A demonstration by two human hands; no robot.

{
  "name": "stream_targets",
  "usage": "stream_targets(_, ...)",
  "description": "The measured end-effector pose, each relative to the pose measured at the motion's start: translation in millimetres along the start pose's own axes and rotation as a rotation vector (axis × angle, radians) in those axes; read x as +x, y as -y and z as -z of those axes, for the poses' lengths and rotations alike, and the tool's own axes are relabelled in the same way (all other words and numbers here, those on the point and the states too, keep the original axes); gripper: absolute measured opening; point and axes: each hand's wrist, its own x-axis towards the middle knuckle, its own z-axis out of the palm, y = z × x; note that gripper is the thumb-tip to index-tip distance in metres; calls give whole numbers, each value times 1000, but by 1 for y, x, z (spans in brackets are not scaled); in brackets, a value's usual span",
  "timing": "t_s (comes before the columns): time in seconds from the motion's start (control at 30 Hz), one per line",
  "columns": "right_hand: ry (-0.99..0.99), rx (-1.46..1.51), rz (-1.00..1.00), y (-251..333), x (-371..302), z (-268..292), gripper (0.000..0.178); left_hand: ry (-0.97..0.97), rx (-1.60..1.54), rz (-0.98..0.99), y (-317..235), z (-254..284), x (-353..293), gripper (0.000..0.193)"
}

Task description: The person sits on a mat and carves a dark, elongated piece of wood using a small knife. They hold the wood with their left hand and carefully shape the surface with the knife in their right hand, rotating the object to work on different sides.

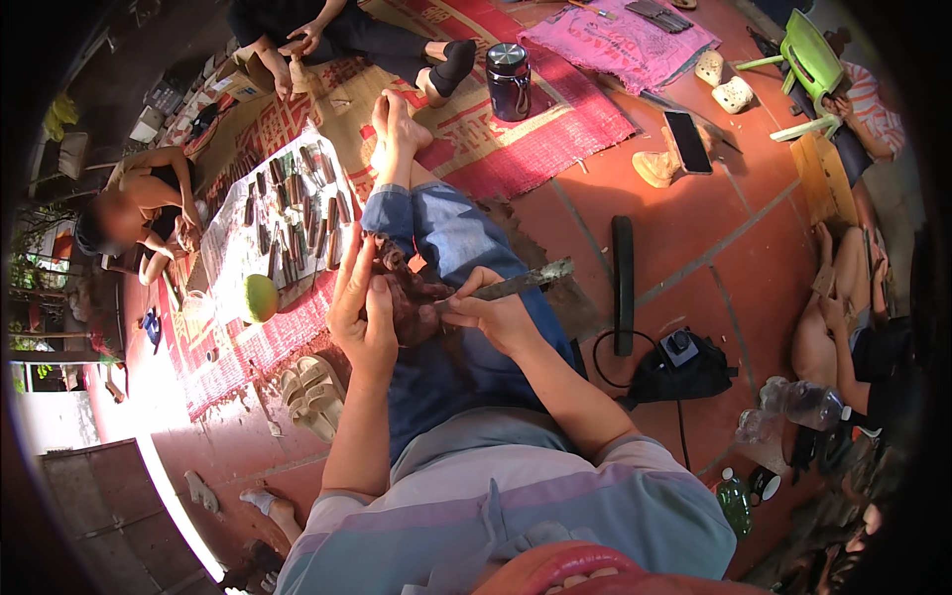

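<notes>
A dark reddish-brown carved wooden piece (402,288) rests over my lap, on the blue jeans (461,233). My left hand (359,307) steadies it from the left side, fingers stretched upward and palm against the wood. From the right, my right hand (488,312) pinches a flat grey strip (526,280) that looks like a file. Its free end points away to the right, and the end by the carving is covered by my fingers. Fine detail of the carving is in shadow.
Left ahead, a white sheet (230,213) bears several wood-handled tools beside a green fruit (260,298). A dark flask (509,84) stands on the red mat (575,119). Rightward lie a phone (687,142), a black bag with a small camera (680,344), and bottles (808,402). Other people sit around.
</notes>
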Motion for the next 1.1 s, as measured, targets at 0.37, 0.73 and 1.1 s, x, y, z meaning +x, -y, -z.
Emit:
stream_targets(0.37, -62, 61, -44, 4, 0, -9, 16, -29, 33, -12, -2, 1, 1, 37)
stream_targets(0.73, -2, -220, 58, 1, -2, -6, 17, -36, -13, -7, 0, 2, 1, 34)
stream_targets(1.1, 70, -218, 89, -6, -1, 0, 14, -44, -50, 31, -4, -4, 1, 35)
